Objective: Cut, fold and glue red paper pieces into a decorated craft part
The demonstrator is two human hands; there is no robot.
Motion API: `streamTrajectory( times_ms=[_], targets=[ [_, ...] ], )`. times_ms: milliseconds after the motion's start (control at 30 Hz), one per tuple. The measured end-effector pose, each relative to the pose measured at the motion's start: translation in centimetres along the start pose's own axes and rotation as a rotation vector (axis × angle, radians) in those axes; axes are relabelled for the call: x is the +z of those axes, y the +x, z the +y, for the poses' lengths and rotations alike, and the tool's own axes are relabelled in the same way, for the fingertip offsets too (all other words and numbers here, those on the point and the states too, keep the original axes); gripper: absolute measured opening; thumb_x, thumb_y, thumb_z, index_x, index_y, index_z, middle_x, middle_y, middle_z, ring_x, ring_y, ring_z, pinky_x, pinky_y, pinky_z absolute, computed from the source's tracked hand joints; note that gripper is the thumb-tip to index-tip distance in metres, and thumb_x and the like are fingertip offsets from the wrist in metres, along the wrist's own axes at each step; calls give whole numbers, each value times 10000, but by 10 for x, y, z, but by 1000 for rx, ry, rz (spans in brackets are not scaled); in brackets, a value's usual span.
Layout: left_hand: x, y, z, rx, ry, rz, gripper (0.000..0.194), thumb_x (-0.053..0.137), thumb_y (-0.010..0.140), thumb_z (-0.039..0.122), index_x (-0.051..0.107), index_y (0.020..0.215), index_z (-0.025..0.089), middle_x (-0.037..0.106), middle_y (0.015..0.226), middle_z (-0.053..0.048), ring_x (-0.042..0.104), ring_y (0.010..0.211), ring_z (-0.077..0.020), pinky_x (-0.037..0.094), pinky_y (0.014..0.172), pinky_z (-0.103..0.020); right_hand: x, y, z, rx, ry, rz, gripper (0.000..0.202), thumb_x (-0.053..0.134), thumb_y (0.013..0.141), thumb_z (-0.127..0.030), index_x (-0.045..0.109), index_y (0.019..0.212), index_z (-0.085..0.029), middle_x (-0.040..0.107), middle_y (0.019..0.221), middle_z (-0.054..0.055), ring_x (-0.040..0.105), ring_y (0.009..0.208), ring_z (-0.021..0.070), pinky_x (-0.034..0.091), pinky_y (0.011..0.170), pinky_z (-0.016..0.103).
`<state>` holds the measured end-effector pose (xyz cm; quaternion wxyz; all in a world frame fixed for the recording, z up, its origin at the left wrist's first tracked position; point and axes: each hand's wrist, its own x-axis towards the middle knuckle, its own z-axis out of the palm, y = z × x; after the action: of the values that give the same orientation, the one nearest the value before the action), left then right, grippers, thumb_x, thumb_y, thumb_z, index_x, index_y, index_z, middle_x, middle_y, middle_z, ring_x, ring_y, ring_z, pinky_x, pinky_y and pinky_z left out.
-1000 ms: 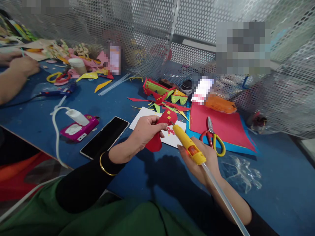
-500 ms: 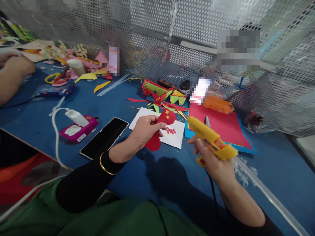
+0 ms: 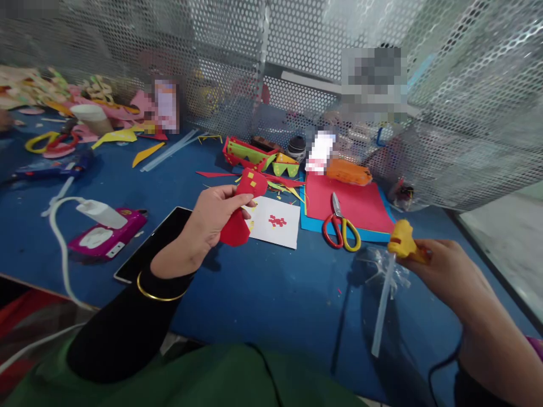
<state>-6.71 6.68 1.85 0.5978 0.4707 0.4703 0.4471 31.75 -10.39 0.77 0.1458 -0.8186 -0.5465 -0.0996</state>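
Showing yellow squares, the red paper piece (image 3: pixel 236 230) overlaps the white card's (image 3: pixel 285 233) left part in view, pinched between the left hand's (image 3: pixel 212 217) thumb and fingers. Well right of the card, the right hand (image 3: pixel 445 272) is closed around the yellow glue gun (image 3: pixel 402 239). Between card and gun lie scissors (image 3: pixel 338 212); a dark phone (image 3: pixel 149 244) lies left of the card.

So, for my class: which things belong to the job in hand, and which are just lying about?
Belonging to the job, it seems:
red paper piece, in the left grip
yellow glue gun, in the right grip
white card with small red bits
scissors, perhaps

Likely just lying about:
dark-screened device
cup
blue glue gun
crumpled clear plastic
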Motion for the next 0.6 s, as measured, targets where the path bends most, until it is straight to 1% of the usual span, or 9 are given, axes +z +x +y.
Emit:
streamTrajectory(
  times_ms=[100, 133, 233, 333, 400, 500, 600],
  targets=[
    [-2, 2, 1, -8, 0, 27, 158, 807, 668, 276, 711, 712, 159, 699, 691, -27, 580, 501, -106, 460, 446, -215, 10, -12, 17, 67, 29, -126, 168, 771, 672, -446, 744, 741, -295, 677, 762, 136, 660, 775, 327, 448, 577, 407],
    [-2, 2, 1, -13, 0, 32, 162, 806, 673, 284, 710, 714, 159, 697, 686, -27, 579, 498, -108, 458, 444, -218, 14, -15, 20, 71, 44, -139, 144, 775, 672, -437, 745, 736, -312, 680, 760, 137, 665, 782, 338, 451, 581, 417],
    [-4, 5, 0, -8, -30, 20, 161, 805, 675, 280, 710, 723, 159, 707, 707, -27, 585, 508, -100, 452, 457, -208, 24, -19, 29, 69, 70, -151, 122, 790, 656, -434, 740, 714, -339, 677, 736, 135, 664, 708, 341, 443, 564, 433],
    [-7, 7, -1, 27, -43, 15, 157, 803, 670, 273, 700, 695, 155, 711, 720, -27, 582, 516, -88, 438, 461, -196, 31, -18, 40, 19, 105, -163, 148, 785, 653, -471, 732, 708, -344, 684, 723, 139, 678, 680, 336, 441, 568, 439],
    [-9, 8, -1, 40, -40, 30, 161, 796, 675, 282, 697, 693, 156, 716, 740, -30, 580, 520, -89, 446, 471, -205, 33, -16, 47, 4, 125, -169, 199, 791, 625, -526, 728, 698, -352, 679, 694, 140, 684, 643, 335, 429, 553, 441],
    [-12, 10, 0, 46, -50, 48, 169, 792, 679, 296, 703, 725, 160, 725, 774, -36, 587, 537, -96, 463, 495, -220, 31, -10, 52, 54, 136, -204, 310, 801, 551, -618, 740, 714, -361, 690, 682, 150, 675, 566, 343, 408, 530, 455],
    [-15, 10, 1, 55, -65, 51, 179, 790, 686, 304, 705, 753, 162, 727, 778, -35, 591, 541, -97, 457, 494, -218, 24, -1, 48, 91, 161, -291, 325, 808, 451, -611, 737, 657, -369, 705, 667, 170, 672, 554, 361, 396, 548, 482]
  ],
)
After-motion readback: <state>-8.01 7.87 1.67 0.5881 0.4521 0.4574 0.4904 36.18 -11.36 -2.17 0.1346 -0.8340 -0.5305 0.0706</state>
